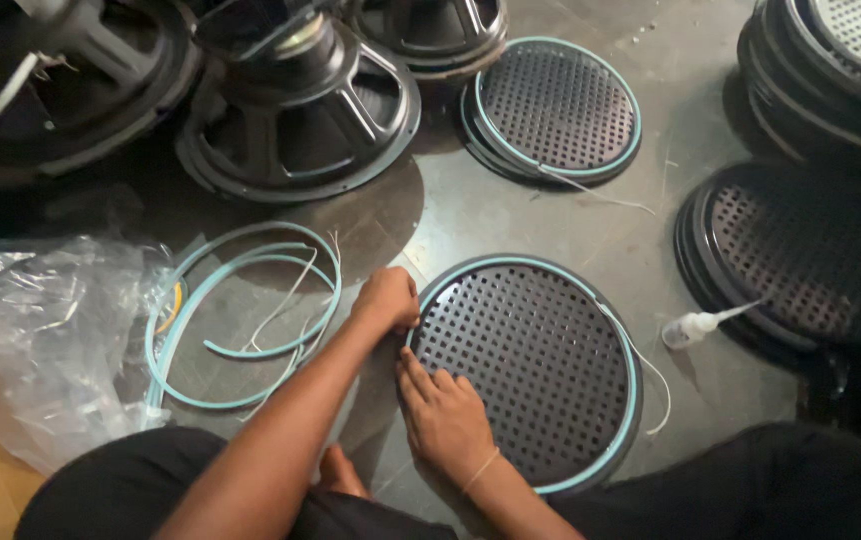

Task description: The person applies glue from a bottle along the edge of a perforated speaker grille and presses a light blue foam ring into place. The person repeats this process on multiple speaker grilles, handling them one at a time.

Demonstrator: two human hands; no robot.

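A round black perforated grille lies flat on the grey floor in front of me, with a teal strip running around its rim. My left hand is curled at the grille's upper left edge, fingers pinched on the teal strip there. Just below it, my right hand lies flat on the mesh, its fingertips pressing toward the left rim. A thin white thread trails off the right side of the rim.
Loose loops of teal strip lie to the left beside a crumpled clear plastic bag. Speaker drivers stand at the back. A second trimmed grille, stacked grilles and a small white squeeze bottle lie right.
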